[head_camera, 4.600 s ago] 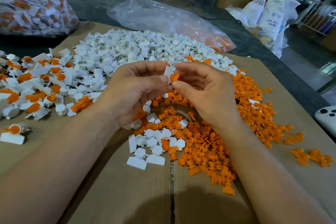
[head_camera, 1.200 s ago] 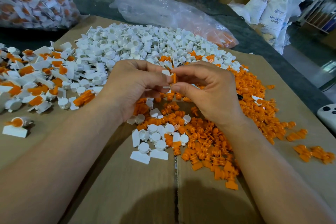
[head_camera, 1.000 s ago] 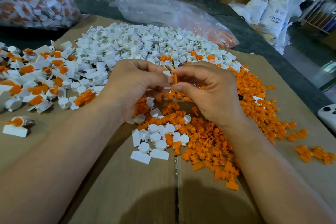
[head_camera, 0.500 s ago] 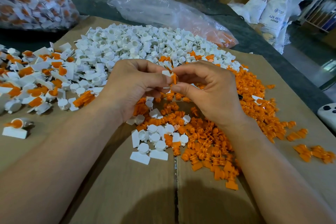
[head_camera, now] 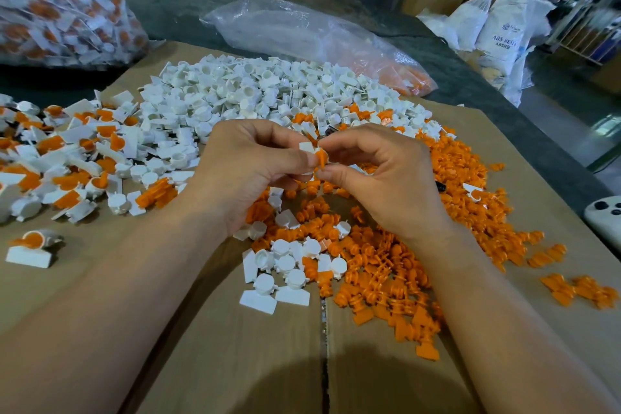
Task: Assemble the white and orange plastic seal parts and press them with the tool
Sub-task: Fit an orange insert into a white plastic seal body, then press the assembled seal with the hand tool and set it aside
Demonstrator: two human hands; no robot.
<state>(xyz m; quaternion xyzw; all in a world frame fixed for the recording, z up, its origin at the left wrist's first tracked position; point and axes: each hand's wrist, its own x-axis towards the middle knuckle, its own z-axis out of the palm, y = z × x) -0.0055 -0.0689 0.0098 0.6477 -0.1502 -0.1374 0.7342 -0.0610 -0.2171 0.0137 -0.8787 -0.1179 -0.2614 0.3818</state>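
My left hand [head_camera: 248,168] pinches a small white seal part [head_camera: 307,147] between thumb and fingers. My right hand [head_camera: 386,175] pinches an orange insert [head_camera: 321,158] against that white part; the two pieces touch at my fingertips, above the piles. A heap of loose white parts [head_camera: 255,94] lies behind my hands. Loose orange inserts [head_camera: 403,265] spread below and to the right. Joined white-and-orange seals [head_camera: 67,151] lie at the left. No pressing tool can be made out.
All parts lie on flattened cardboard [head_camera: 235,363] on a dark table. A clear bag of finished seals [head_camera: 60,0] stands at the back left, a crumpled clear bag [head_camera: 302,33] behind the white heap. A white device [head_camera: 605,215] sits at the right edge.
My hands have stayed in place, fingertips together. The orange insert has been worked slightly against the white part over the last second.
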